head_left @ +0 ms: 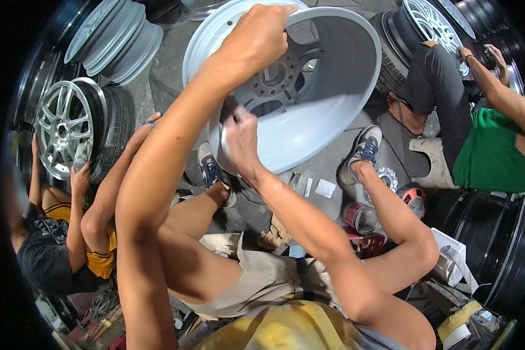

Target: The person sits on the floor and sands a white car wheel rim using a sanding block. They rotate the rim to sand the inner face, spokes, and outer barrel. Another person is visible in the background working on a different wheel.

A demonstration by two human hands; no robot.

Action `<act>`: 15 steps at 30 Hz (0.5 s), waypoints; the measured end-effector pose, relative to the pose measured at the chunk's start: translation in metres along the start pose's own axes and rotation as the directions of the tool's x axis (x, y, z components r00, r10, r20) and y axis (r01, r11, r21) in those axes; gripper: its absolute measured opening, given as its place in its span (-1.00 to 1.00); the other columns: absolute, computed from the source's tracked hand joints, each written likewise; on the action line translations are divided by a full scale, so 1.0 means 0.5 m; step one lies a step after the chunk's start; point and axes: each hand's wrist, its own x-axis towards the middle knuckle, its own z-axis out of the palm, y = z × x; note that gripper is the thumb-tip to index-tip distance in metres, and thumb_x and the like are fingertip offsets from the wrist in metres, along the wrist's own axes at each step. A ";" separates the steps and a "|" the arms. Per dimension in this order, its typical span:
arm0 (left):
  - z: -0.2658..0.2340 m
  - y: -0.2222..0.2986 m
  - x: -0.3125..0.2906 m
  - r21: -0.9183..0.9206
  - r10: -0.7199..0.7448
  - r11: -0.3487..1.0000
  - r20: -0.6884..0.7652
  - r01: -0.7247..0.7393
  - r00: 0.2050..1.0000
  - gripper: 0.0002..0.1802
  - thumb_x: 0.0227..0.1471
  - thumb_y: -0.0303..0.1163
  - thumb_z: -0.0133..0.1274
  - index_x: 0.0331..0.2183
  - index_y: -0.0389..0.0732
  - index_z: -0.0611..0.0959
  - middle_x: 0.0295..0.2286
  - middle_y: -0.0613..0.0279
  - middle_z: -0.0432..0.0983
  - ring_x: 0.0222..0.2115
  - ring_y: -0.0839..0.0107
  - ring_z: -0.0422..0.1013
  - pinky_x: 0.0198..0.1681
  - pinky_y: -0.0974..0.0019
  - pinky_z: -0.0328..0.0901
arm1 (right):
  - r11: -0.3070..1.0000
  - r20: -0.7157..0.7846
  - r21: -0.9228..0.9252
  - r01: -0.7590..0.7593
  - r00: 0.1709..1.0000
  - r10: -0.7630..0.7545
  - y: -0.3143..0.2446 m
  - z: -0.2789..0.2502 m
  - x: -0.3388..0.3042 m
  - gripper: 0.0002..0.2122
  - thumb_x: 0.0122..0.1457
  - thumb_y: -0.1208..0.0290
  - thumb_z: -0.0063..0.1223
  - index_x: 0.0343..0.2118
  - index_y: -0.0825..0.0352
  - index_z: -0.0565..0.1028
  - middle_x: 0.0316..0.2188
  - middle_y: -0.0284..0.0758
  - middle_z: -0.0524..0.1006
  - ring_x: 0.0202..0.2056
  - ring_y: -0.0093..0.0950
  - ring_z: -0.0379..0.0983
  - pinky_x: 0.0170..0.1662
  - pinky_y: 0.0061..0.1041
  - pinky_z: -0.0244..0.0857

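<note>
Pale grey alloy wheel rim (pixel 332 76) noted at top centre, ahead of the wearer, tilted, with open barrel mouth turned rightward and spokes visible inside. Barrel axis roughly left to right, slanted toward the camera. Left hand (pixel 256 41) at the upper edge, on the far side; fingers bent closed over the lip, with bulk of the rim below and to the right. Right hand (pixel 241 134) nearer to the body, at the lower left edge; fingers drawn together, blurred by motion. Cannot tell from this view of any object within that grasp, nor of firm contact with the metal. From right fingers, rim mostly upward and to the right. Containers: red tin (pixel 364 219) on the floor to the right, bare metal round end showing, contents not readable; white plastic container (pixel 449 248) farther right, beside black wheel barrels (pixel 478 233), contents likewise undetermined. Near the tin, on the floor below the rim: small white rectangular piece (pixel 325 188), lying flat, apart from both hands.
</note>
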 end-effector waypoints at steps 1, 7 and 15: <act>0.001 -0.012 -0.005 0.010 0.031 0.999 -0.028 -0.031 0.999 -0.66 -0.12 -0.60 -0.07 -0.23 -0.41 0.62 -0.37 -0.41 0.53 -0.23 -0.30 0.47 -0.11 -0.12 0.37 | 0.970 0.162 -0.238 -0.039 0.984 0.079 0.027 -0.027 -0.026 -0.87 0.06 0.61 -0.15 -0.40 0.51 0.46 -0.46 0.11 0.51 -0.47 -0.06 0.45 -0.39 -0.20 0.28; 0.035 0.024 0.073 0.047 0.030 0.998 0.055 -0.032 0.998 -0.68 -0.11 -0.61 -0.07 -0.24 -0.41 0.61 -0.42 -0.42 0.52 -0.29 -0.31 0.48 -0.18 -0.15 0.38 | 0.340 0.675 -0.720 0.605 0.725 0.140 0.372 -0.674 0.121 -0.31 0.01 0.70 -0.06 0.30 0.19 0.29 0.34 -0.31 0.25 0.37 -0.35 0.08 0.44 -0.30 -0.13; -0.003 0.010 0.031 0.023 -0.032 0.999 0.047 0.031 0.998 -0.53 -0.09 -0.59 -0.05 -0.06 -0.29 0.61 -0.33 -0.35 0.57 -0.23 -0.21 0.52 -0.05 -0.06 0.38 | -0.464 0.557 -0.473 0.749 0.662 0.501 0.158 -0.618 0.341 -0.65 0.27 0.27 -0.09 0.08 0.18 0.51 0.26 -0.33 0.34 0.30 -0.41 0.18 0.39 -0.22 -0.15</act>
